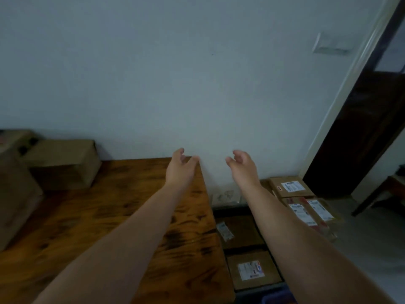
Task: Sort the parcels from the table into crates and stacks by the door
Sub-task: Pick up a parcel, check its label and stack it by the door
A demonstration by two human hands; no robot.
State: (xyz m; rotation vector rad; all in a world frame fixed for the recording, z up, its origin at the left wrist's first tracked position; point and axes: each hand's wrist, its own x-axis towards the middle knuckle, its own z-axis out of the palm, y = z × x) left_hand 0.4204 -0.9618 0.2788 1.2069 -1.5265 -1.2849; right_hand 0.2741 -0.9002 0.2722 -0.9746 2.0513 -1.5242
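Both arms reach forward, palms facing each other, with nothing between them. My left hand point(180, 166) hovers open over the far right corner of the wooden table point(109, 216). My right hand point(243, 165) is open in the air beyond the table's right edge. Cardboard parcels point(63, 163) sit on the table at the far left against the wall. On the floor to the right, a dark crate point(230, 210) holds labelled parcels point(252, 269). A stack of labelled boxes point(291, 186) stands near the door.
A grey wall fills the view ahead, with a switch plate point(328, 43) at upper right. The dark open door point(359, 128) is at the right. A dark piece of furniture point(381, 194) stands beyond it. A blue object point(278, 298) shows at the bottom edge.
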